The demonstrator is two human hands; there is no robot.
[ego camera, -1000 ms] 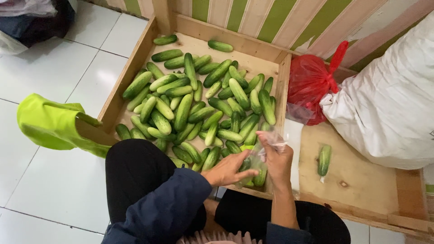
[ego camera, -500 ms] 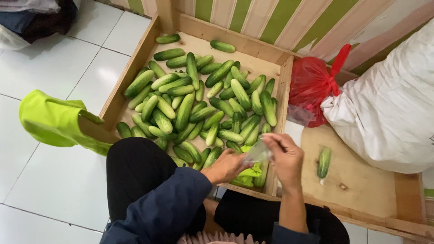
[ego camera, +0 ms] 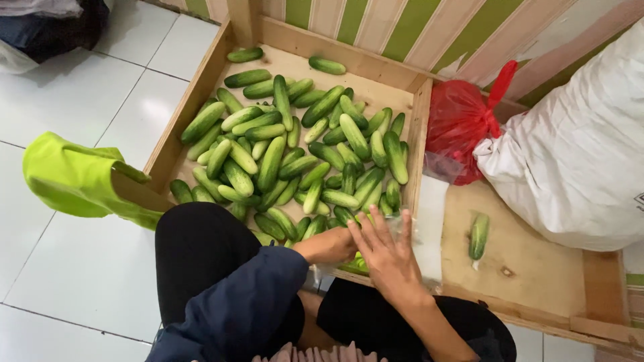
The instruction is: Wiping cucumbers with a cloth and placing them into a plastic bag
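Cucumbers [ego camera: 295, 144] fill the wooden tray [ego camera: 417, 144] in the middle of the frame, loose and unpacked. Low in the middle, the right hand [ego camera: 386, 255] lies flat with fingers spread on a clear plastic bag [ego camera: 409, 231] holding a few cucumbers. The left hand [ego camera: 332, 245] is half hidden; I cannot tell its grip. One bagged cucumber [ego camera: 478, 234] lies alone at right. Most packing looks left.

I am looking down into what seems a produce shop or market stall. A shallow wooden bin [ego camera: 201, 114] is heaped with loose cucumbers [ego camera: 295, 154]. Right of the bin sits a tied red plastic bag [ego camera: 463, 121], and beyond it a big white sack [ego camera: 577, 161]. Behind the bin runs a green-striped wall [ego camera: 376, 23]; left of it, white floor tiles [ego camera: 74, 107].
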